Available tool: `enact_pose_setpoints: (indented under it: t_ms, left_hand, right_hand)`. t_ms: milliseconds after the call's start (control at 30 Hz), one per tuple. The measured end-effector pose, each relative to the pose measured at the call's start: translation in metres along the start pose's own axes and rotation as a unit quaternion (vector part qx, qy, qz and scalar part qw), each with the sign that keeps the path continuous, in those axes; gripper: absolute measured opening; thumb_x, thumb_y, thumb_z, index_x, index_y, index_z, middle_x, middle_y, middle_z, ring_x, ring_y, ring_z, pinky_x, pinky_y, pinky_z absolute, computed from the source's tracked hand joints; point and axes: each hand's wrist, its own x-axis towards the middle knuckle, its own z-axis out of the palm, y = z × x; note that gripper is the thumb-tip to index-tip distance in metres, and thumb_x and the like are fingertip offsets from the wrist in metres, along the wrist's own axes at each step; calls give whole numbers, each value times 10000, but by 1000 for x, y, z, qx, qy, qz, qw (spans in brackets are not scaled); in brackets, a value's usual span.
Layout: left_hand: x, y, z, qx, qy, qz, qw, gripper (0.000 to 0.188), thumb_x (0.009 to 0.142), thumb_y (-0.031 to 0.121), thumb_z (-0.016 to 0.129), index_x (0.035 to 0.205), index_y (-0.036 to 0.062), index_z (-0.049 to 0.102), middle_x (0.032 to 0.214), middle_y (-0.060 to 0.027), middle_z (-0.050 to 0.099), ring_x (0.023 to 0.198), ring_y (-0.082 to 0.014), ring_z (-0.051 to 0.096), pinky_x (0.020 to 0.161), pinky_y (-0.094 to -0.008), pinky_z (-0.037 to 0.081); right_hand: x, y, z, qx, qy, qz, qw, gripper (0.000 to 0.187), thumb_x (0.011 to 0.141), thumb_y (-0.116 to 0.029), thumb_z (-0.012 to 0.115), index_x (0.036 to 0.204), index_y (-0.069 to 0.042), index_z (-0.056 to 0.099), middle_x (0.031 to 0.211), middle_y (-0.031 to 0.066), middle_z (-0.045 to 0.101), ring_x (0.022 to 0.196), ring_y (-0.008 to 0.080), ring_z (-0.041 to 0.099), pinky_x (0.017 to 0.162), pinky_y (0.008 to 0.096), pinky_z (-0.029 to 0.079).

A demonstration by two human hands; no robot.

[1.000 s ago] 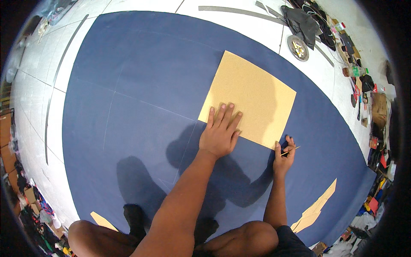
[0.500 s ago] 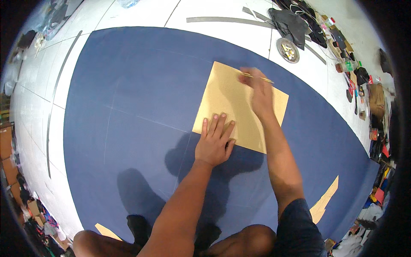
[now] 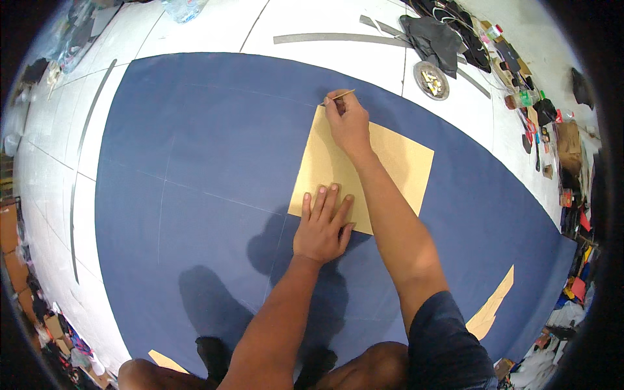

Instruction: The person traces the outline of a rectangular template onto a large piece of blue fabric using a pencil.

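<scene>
A stiff tan square of card (image 3: 398, 155) lies on a large sheet of dark blue fabric (image 3: 214, 136). My left hand (image 3: 322, 227) presses flat on the card's near edge, fingers spread. At the card's far left corner, my right hand (image 3: 347, 123) pinches a slim gold-coloured pen (image 3: 344, 94); its tip is close to the corner, and whether it touches the fabric I cannot tell. Thin pale lines (image 3: 195, 188) run across the fabric left of the card, some crossing each other.
Tan card scraps lie at right (image 3: 492, 305) and by my left knee (image 3: 166, 361). Beyond the fabric are grey strips (image 3: 331, 38), a round dish of small pieces (image 3: 431, 80) and a black bag (image 3: 432, 42) on white tiles. Assorted clutter lines the right wall.
My right hand has swung left with the pen, from over the card's far right part to its far left corner. My left hand has stayed on the near edge.
</scene>
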Motion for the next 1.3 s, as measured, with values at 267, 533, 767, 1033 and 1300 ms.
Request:
enact_pose_setpoints:
  t_ms: [267, 533, 767, 1033, 1300]
  left_hand:
    - [1, 3, -1, 9, -2, 0, 1000, 640, 947, 380, 629, 1533, 177, 473, 1618, -199, 357, 1501, -419, 320, 1230, -615, 175]
    - [1, 1, -1, 11, -5, -5, 1000, 631, 940, 377, 631, 1523, 181, 490, 1620, -200, 354, 1507, -420, 309, 1230, -617, 174]
    - [3, 4, -4, 19, -10, -8, 1000, 609, 936, 375, 641, 1498, 172, 522, 1618, -203, 360, 1505, -421, 314, 1230, -613, 179]
    - [5, 5, -1, 22, -11, -4, 1000, 609, 925, 370, 651, 1481, 146, 538, 1604, -220, 378, 1490, -447, 328, 1213, -640, 194]
    - [2, 5, 2, 48, 18, 16, 999, 598, 928, 352, 643, 1464, 103, 546, 1598, -238, 378, 1495, -443, 323, 1212, -639, 199]
  right_hand:
    - [0, -3, -2, -52, -29, -39, 997, 154, 965, -151, 658, 1048, -22, 664, 911, 180, 729, 845, 327, 724, 769, 417, 557]
    - [4, -2, -3, -47, -6, -20, 999, 172, 978, -185, 659, 1049, -29, 671, 902, 160, 739, 812, 297, 721, 758, 384, 558]
    - [1, 0, -4, -105, -23, -62, 992, 167, 972, -174, 652, 1044, -25, 672, 897, 180, 737, 797, 327, 726, 746, 399, 562]
    - [-32, 31, -99, -191, 46, 61, 979, 179, 967, -195, 641, 1044, -36, 670, 904, 165, 742, 823, 326, 730, 755, 419, 560]
    - [-56, 80, -194, -189, 158, 114, 962, 204, 953, -223, 641, 1005, -26, 653, 877, 176, 736, 831, 361, 728, 761, 435, 561]
